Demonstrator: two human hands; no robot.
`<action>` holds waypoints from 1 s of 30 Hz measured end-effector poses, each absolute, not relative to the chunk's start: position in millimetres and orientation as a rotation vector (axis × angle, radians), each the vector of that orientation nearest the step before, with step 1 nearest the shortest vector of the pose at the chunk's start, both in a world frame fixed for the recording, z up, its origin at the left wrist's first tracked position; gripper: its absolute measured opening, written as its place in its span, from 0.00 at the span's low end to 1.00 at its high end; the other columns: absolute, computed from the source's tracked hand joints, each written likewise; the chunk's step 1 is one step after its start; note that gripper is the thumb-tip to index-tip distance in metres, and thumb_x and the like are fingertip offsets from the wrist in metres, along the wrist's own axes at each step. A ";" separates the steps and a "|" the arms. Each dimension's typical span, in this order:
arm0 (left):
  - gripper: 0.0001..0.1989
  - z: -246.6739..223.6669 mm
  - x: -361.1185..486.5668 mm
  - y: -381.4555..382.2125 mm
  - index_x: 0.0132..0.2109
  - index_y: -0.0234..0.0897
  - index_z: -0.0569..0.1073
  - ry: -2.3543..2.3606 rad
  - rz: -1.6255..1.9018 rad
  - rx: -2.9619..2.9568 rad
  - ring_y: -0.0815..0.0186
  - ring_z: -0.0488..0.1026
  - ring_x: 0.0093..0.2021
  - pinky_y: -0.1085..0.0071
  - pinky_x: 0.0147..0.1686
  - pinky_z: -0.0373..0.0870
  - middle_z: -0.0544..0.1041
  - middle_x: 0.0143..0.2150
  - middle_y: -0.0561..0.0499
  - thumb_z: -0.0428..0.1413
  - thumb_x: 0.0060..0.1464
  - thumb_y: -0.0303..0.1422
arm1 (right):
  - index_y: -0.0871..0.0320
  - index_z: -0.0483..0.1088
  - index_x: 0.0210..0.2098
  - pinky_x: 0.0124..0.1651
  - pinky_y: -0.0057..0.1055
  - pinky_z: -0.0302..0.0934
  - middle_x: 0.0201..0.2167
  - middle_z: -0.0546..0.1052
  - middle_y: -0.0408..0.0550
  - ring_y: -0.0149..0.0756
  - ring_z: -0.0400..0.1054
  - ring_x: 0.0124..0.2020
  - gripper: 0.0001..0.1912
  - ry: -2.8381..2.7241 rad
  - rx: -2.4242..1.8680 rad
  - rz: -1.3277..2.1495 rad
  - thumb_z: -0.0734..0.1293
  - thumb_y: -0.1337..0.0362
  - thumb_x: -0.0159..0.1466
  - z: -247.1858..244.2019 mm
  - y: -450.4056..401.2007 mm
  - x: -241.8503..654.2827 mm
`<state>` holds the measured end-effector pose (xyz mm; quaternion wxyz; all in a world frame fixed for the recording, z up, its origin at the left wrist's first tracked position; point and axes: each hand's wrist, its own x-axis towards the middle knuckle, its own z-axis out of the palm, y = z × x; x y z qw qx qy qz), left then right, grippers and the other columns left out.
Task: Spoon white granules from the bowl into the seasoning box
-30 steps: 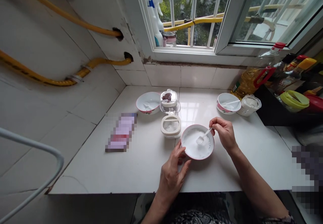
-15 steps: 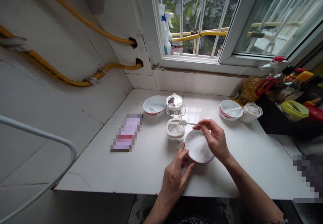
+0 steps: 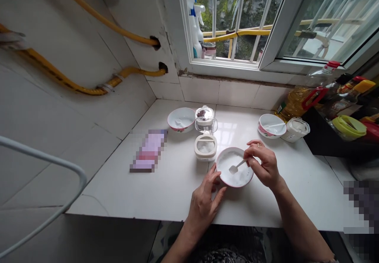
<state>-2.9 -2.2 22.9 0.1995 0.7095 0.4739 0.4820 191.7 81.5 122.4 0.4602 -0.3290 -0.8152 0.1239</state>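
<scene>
Head view: the white bowl with a pink rim [image 3: 237,185] sits near the front edge of the white tiled worktop [image 3: 166,192], filled with white powder [image 3: 242,174]; the right hand [image 3: 263,164], just right of the bowl, is pinched closed on the handle of a small white plastic spoon [image 3: 237,167], whose scoop lies on the powder; the left hand [image 3: 204,203] is at the bowl's lower left, its fingers [image 3: 213,178] touching the rim, though I cannot tell whether they grip it. Just behind the bowl stands a white plastic box [image 3: 205,148] holding white powder, its clear hinged lid [image 3: 205,124] open and farther back; beyond the bowl to the left is a smaller pink-rimmed bowl [image 3: 180,126]; behind it to the right are another pink-rimmed bowl [image 3: 268,130] with a spoon inside and a white lidded tub [image 3: 295,130]. Farther right, past the worktop's back corner, stands a bottle of yellow cooking oil [image 3: 296,103]; left of the bowl lies a pixelated packet [image 3: 149,151]; well behind the bowl is a barred window [image 3: 237,22] above a tiled wall [image 3: 237,93]; on the wall left of it, a yellow hose [image 3: 83,92] runs into a hole.
</scene>
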 end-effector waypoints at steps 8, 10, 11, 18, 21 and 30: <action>0.16 22.1 -2.6 -2.1 0.60 0.39 0.63 1.340 1.361 2.004 0.65 0.82 0.40 0.71 0.38 0.82 0.70 0.64 0.34 0.52 0.67 0.34 | 0.54 0.64 0.27 0.46 0.39 0.61 0.19 0.65 0.36 0.29 0.55 0.20 0.10 -2.173 -0.739 0.383 0.58 0.75 0.57 113.9 84.1 198.5; 0.16 22.1 -2.8 -2.1 0.60 0.39 0.63 1.345 1.355 2.011 0.65 0.82 0.40 0.71 0.38 0.82 0.70 0.64 0.34 0.51 0.67 0.33 | 0.54 0.64 0.26 0.46 0.39 0.61 0.19 0.67 0.36 0.29 0.56 0.20 0.10 -2.174 -0.751 0.446 0.58 0.75 0.56 110.8 84.3 196.3; 0.16 22.1 -3.0 -2.2 0.60 0.39 0.63 1.348 1.352 2.013 0.66 0.82 0.40 0.71 0.38 0.82 0.70 0.64 0.34 0.51 0.67 0.33 | 0.54 0.65 0.26 0.46 0.38 0.62 0.19 0.67 0.36 0.30 0.57 0.21 0.10 -2.158 -0.778 0.484 0.57 0.75 0.56 109.5 84.2 195.4; 0.16 22.5 -3.4 -2.5 0.60 0.40 0.63 1.341 1.335 1.991 0.66 0.82 0.38 0.71 0.37 0.82 0.70 0.64 0.34 0.52 0.67 0.34 | 0.55 0.68 0.22 0.29 0.31 0.58 0.15 0.67 0.40 0.35 0.63 0.23 0.09 -1.778 -1.155 0.861 0.59 0.69 0.54 107.7 85.6 195.9; 0.16 22.2 -3.1 -2.3 0.60 0.40 0.64 1.336 1.346 1.985 0.67 0.81 0.37 0.71 0.36 0.82 0.70 0.64 0.35 0.52 0.67 0.34 | 0.56 0.69 0.22 0.24 0.29 0.53 0.13 0.65 0.38 0.31 0.58 0.18 0.08 -1.580 -1.210 1.022 0.60 0.66 0.54 108.2 88.2 196.5; 0.17 22.3 -3.8 -2.4 0.60 0.39 0.64 1.316 1.356 1.989 0.67 0.81 0.37 0.73 0.36 0.81 0.70 0.64 0.35 0.52 0.67 0.33 | 0.57 0.70 0.20 0.24 0.28 0.52 0.12 0.66 0.38 0.29 0.58 0.17 0.07 -1.383 -1.243 1.081 0.62 0.64 0.51 107.2 92.6 193.3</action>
